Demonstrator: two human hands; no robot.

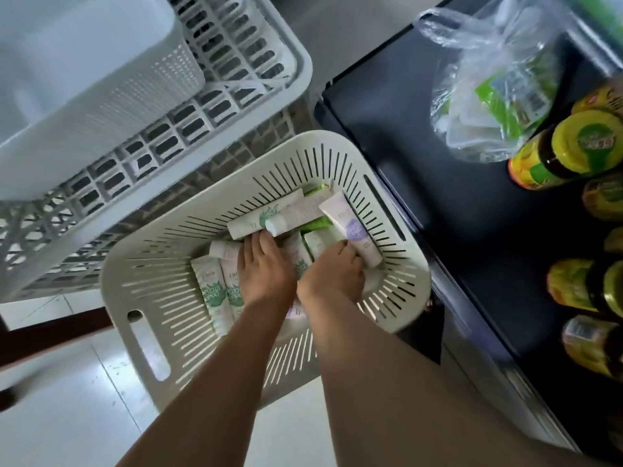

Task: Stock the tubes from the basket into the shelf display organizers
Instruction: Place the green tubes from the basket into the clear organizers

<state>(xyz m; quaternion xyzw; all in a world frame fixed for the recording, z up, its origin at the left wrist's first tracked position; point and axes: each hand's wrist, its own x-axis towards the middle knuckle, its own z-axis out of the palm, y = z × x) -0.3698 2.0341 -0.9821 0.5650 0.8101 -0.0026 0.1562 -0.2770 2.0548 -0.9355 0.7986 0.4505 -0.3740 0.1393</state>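
Where tubes (266, 215) crowd the basket (118, 298), left hand (264, 267) flat atop, right hand (332, 278) seemingly gripping one; wall-side room.

Matt plastic basket (141, 284); tubes (215, 291) seemingly glossy plastic.

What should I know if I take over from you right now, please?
Left hand: down in the basket, fingers lying on the tubes; whether it holds one is unclear.
Right hand: fingers curled round the cap end of the purple tube.
Tubes: all visible ones lie loose in the basket, beside the black shelf.
Done: nothing visibly stocked; no organizers in view.
Left: lift the tubes out and stock them.
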